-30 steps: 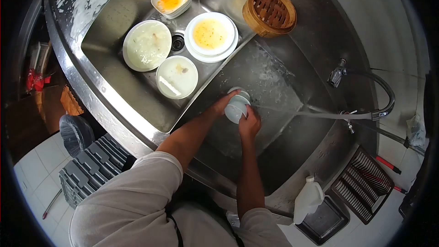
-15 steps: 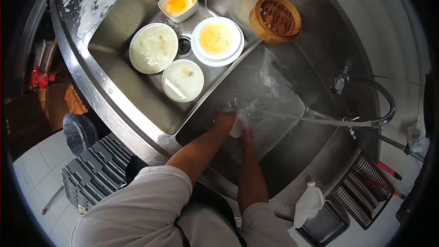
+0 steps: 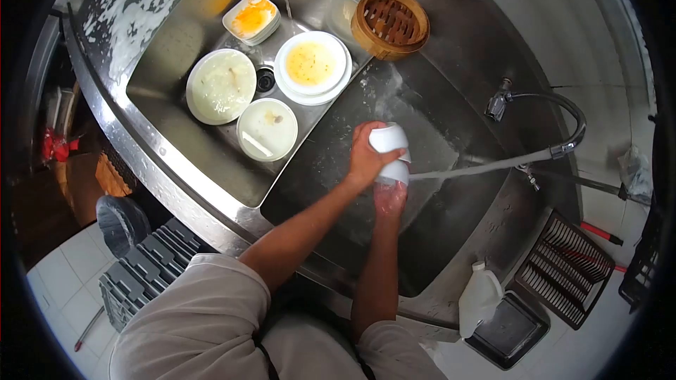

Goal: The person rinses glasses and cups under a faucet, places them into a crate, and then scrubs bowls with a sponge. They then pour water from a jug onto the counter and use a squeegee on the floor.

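Observation:
My left hand [image 3: 366, 157] is closed around a small white bowl [image 3: 387, 138], thumb across its side. Just below it, my right hand [image 3: 391, 197] grips a second small white bowl [image 3: 393, 171], wet and partly hidden by the spray. The two bowls are close together over the right sink basin [image 3: 317, 200]. A stream of water [image 3: 479, 169] from the flexible faucet [image 3: 569, 142] strikes the lower bowl near my right fingers.
In the left basin [image 3: 165, 137] are two bowls of cloudy liquid [image 3: 222, 86] [image 3: 267, 129], stacked plates [image 3: 310, 63] and stained square dishes [image 3: 252, 17]. A bamboo steamer [image 3: 391, 23] rests by the divider. A white jug [image 3: 480, 300] and a rack [image 3: 565, 269] stand lower right.
Both hands have risen from low in the right basin, moving right and into clear view with the white bowls. The water stream now hits the bowls. The camera view has shifted slightly.

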### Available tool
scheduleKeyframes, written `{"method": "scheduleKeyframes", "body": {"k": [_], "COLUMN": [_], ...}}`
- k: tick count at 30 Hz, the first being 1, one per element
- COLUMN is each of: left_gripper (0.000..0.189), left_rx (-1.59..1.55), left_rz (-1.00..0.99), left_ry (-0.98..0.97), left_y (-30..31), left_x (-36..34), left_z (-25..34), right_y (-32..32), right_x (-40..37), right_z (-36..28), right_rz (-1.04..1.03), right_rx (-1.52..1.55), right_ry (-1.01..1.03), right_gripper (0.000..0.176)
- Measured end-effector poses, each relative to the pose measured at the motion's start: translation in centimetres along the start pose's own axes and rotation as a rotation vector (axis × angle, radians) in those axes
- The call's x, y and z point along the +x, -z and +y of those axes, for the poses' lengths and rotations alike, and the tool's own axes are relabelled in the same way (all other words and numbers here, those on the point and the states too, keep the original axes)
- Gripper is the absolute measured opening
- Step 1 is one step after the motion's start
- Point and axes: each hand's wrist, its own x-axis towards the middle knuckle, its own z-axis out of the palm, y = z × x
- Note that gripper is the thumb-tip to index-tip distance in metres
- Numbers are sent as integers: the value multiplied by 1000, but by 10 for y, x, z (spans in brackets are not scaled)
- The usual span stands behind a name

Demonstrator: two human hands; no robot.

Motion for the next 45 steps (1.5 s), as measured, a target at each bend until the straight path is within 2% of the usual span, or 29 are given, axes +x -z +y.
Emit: {"method": "scheduleKeyframes", "body": {"k": [1,3,5,7,9,11,13,14,17,18,20,22,23,25,27,29,31,33,34,35,36,37,38,39,40,42,44,45], "left_gripper": [66,67,68,68,65,68,78,88,92,87,86,83,80,75,68,60,54,50,49,48,47,47,48,49,49,52,54,56], "left_rx": [57,166,161,212,284,279,298,322,317,387,93,177,402,739,970,943,845,664,575,153,-268,-1027,-1059,-1092,-1124,-1131,-1155,-1164], "left_rz": [40,119,137,175,224,289,332,288,222,252,180,-78,-301,-565,-637,-650,-641,-595,-573,-499,-418,-242,-300,-362,-431,-425,-428,-447], "left_ry": [-88,-263,-320,-336,-268,81,407,519,801,890,932,865,765,596,474,476,526,610,649,725,812,860,900,941,976,953,897,806], "left_y": [4,14,23,31,37,35,34,36,39,34,38,52,59,64,63,63,68,66,65,58,50,38,43,54,61,65,70,69], "left_x": [-9,-26,-29,-27,-13,-4,7,6,-8,-11,-27,-45,-52,-63,-66,-63,-60,-39,-28,-19,-10,-1,4,7,9,9,10,11], "left_z": [21,50,55,59,41,16,-39,-60,-107,-127,-236,-270,-267,-255,-246,-250,-246,-201,-178,-197,-220,-274,-251,-194,-142,-88,-46,-35], "right_y": [-3,-30,-34,-35,-15,9,21,26,57,80,65,66,83,105,122,150,161,153,140,117,95,71,40,16,1,-29,-60,-73], "right_x": [0,-6,-4,-3,12,14,12,9,1,4,-12,-23,-22,-24,-22,-5,11,45,60,71,64,56,35,17,7,-7,-24,-32], "right_z": [0,6,10,14,29,37,44,47,55,58,44,43,51,57,53,51,51,51,52,50,47,43,41,39,35,28,23,20], "right_rz": [-73,-186,-293,-244,-59,17,101,133,187,151,207,248,261,247,187,51,61,215,3,-239,-258,-244,2,227,147,-21,-4,8], "right_rx": [184,135,157,11,-56,-254,-463,-540,-666,-645,-731,-766,-759,-738,-718,-1030,-1047,-784,-1405,-2002,-2165,-2328,-2063,-1775,-1712,-1548,-1498,-1468], "right_ry": [-84,-37,-43,-16,-121,-195,-262,-281,-368,-443,-577,-665,-686,-749,-827,-721,-750,-913,-830,-665,-440,-204,-22,145,326,686,881,977], "right_gripper": [56,63,64,62,56,51,49,47,47,48,51,52,51,51,53,47,41,36,34,33,32,32,32,32,32,33,36,38]}}
